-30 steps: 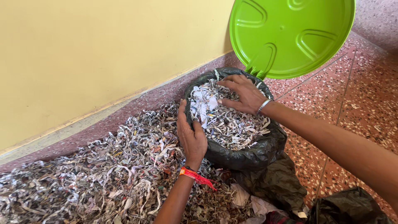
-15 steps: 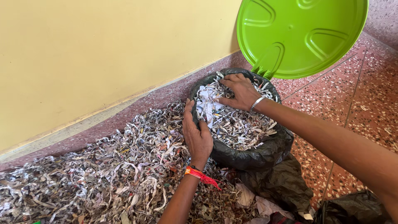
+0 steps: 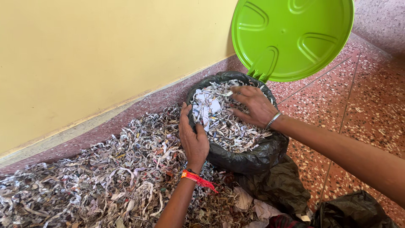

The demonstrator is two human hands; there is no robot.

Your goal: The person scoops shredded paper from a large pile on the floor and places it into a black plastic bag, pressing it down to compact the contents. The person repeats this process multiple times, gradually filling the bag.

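A bin lined with a black plastic bag [image 3: 253, 158] stands on the floor, filled with shredded paper [image 3: 228, 126]. Its round green lid [image 3: 293, 38] stands raised behind it. My left hand [image 3: 193, 137], with a red thread at the wrist, grips the near left rim of the bag, fingers curled over the edge. My right hand [image 3: 253, 105], with a metal bangle, lies flat on the shreds inside the bin, fingers spread and pressing on the paper.
A wide heap of shredded paper [image 3: 97, 185] lies on the floor along the yellow wall [image 3: 105, 55]. More dark plastic bags [image 3: 354, 211] lie at the lower right. Red speckled floor tiles [image 3: 350, 101] extend to the right.
The view has shifted slightly. My right hand has spread flatter over the shreds in the bin; my left hand stays on the bag's rim.
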